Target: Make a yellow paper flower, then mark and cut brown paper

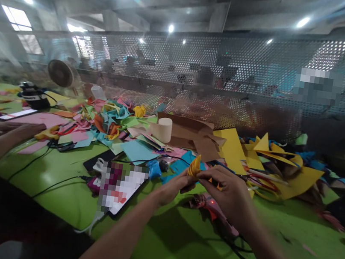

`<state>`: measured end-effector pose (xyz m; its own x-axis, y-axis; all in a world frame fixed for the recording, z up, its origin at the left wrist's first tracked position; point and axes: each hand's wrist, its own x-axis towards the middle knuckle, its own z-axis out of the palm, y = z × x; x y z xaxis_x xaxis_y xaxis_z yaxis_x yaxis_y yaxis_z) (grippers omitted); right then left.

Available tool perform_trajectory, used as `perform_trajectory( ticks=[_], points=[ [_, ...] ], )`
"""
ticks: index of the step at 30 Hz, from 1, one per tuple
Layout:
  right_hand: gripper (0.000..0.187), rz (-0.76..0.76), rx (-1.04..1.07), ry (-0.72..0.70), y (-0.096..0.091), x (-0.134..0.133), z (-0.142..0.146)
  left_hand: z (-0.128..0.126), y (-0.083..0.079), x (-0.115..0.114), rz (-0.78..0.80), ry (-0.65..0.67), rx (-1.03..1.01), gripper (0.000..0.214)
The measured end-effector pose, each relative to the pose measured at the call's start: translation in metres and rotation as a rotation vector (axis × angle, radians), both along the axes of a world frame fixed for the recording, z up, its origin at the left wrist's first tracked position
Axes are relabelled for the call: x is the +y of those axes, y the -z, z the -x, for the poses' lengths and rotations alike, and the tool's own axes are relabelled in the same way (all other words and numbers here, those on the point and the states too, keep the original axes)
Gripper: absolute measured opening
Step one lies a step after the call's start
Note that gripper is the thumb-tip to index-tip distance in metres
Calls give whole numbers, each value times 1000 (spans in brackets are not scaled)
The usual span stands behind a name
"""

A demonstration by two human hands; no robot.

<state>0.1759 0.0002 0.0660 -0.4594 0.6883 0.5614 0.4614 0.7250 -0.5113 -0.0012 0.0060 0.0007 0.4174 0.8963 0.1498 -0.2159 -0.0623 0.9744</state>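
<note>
My left hand [170, 188] is closed around the base of a small rolled piece of yellow paper [195, 166], whose curled tip points up. The fingertips of my right hand [230, 193] pinch the same piece from its right side, low down. Both hands are raised a little above the green table [172, 237]. Below my right hand lies a pink glue gun [220, 214] with a small red light and a black cord. The palm side of my right hand is mostly hidden.
A phone [129, 190] lies left of my arms. Behind are coloured paper scraps [105, 119], a cream cylinder [164, 129], brown paper [188, 132], yellow sheets [231, 147] and red-handled scissors [263, 182]. At left, a co-worker's hands [26, 130] rest near paper. A perforated screen [200, 73] stands behind.
</note>
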Motion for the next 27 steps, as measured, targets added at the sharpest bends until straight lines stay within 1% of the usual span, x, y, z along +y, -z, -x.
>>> perform_trajectory(
  ticks=[3,6,11,13,17,27],
  points=[
    [14,-23,-55,32,2,-1,1,1,-2,-4,34,-6,-19,35],
    [11,-20,-132,53,1,-2,0,2,-5,-7,26,3,-37,36],
    [11,8,-211,19,0,1,-3,3,-4,-8,55,-5,-31,35],
    [11,15,-225,5,0,2,-4,3,-3,-7,65,11,-38,35],
    [13,20,-226,-23,0,3,-6,4,-2,-7,39,25,-21,35],
    [14,52,-238,-53,0,4,-7,3,-8,-10,61,42,-49,42]
  ],
)
